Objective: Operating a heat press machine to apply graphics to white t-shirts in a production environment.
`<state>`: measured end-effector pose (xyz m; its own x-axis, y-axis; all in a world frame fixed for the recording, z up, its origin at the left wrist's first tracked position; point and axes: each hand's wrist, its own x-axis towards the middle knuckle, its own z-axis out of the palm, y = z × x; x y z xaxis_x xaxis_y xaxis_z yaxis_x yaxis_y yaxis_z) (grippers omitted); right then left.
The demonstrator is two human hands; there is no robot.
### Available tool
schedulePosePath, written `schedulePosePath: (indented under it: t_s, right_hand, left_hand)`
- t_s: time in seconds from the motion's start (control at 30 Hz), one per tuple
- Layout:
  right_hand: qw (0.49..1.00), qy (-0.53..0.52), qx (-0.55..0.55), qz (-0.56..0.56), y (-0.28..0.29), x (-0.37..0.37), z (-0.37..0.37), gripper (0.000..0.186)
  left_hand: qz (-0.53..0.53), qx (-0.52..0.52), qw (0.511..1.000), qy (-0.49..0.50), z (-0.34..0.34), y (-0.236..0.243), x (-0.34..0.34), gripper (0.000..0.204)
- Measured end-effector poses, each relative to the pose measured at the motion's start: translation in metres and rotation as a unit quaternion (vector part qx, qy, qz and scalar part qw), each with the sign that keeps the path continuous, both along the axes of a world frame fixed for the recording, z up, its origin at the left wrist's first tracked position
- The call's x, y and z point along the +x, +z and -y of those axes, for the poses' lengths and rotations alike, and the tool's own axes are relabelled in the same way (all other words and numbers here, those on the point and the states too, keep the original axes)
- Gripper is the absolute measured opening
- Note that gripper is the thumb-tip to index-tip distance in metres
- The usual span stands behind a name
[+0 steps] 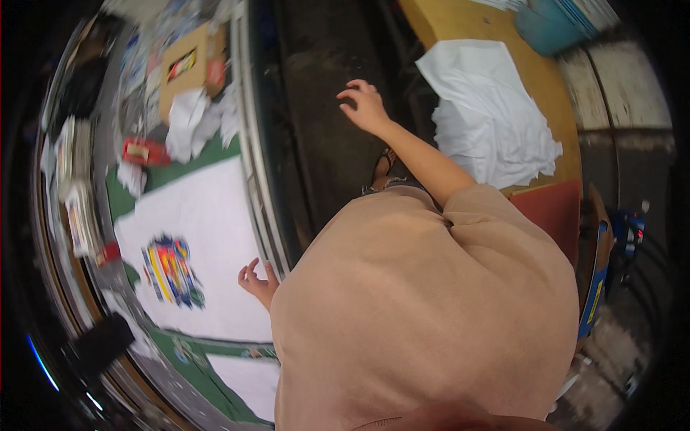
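Printed white cloth, hands well apart

A yellow table bears piled white cloth, and a green surface a printed white cloth.

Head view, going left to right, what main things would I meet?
Colourful print, left hand, right hand, pile of white cloth, blue box with yellow label.

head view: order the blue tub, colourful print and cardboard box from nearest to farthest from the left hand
1. Colourful print on the white fabric, left of the left hand.
2. Cardboard box, upper left, beyond the print.
3. Blue tub, upper right, at the yellow table's far end.
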<state>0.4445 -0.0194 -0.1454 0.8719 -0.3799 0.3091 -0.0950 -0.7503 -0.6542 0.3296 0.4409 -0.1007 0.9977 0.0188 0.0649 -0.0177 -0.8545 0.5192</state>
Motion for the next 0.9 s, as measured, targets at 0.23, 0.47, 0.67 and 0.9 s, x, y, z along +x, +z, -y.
schedulePosePath:
  t_s: [0.23,0.47,0.67,0.9]
  right_hand:
    - [0.891,-0.452,-0.021,0.018,-0.059,-0.1,0.263,0.016]
    - [0.664,-0.744,0.027,-0.075,-0.075,-0.284,0.387,0.02]
    - [0.492,-0.861,0.093,-0.083,-0.095,-0.393,0.404,0.034]
    - [0.46,-0.87,0.097,-0.15,-0.137,-0.449,0.405,0.042]
  left_hand:
    - [0.006,-0.071,0.976,-0.206,0.199,-0.022,0.136,0.026]
    - [-0.061,-0.098,0.901,-0.418,0.418,-0.012,0.21,0.021]
    - [-0.113,-0.135,0.754,-0.633,0.615,-0.001,0.24,0.017]
    - [-0.198,-0.091,0.647,-0.73,0.852,-0.057,0.227,0.028]
